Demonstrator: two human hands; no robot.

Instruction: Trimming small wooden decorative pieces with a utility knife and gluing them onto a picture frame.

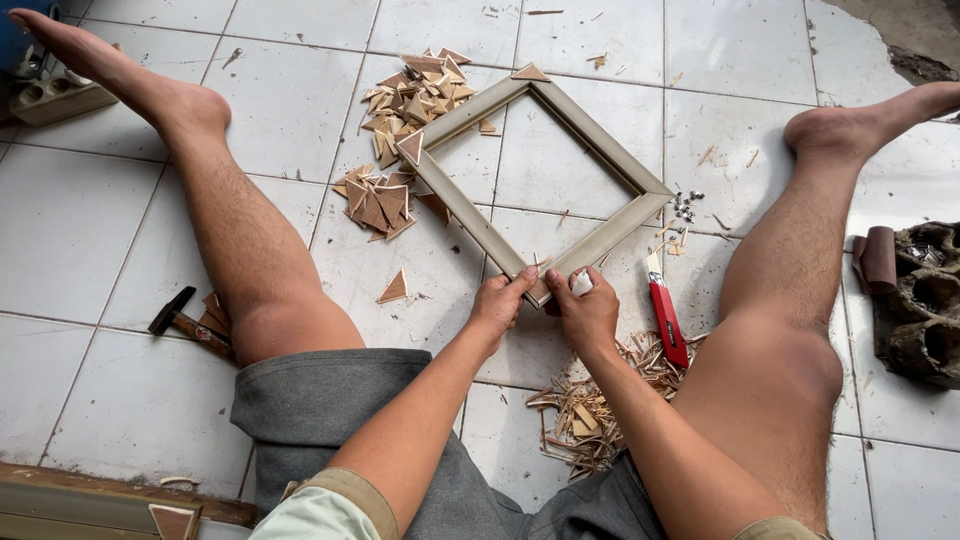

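Pinching the near corner of the wooden frame (540,175) with both hands.
Our left hand (497,303) clamps the corner; right hand (587,310) fingers press a small pale piece against it. Frame lies flat on the tile floor (90,230) between our legs; red cutter (664,318) beside.

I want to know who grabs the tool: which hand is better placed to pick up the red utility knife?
Right. The right hand sits at the frame's near corner, and the red utility knife lies on the tiles just beyond it. The left hand would probably have to cross over.
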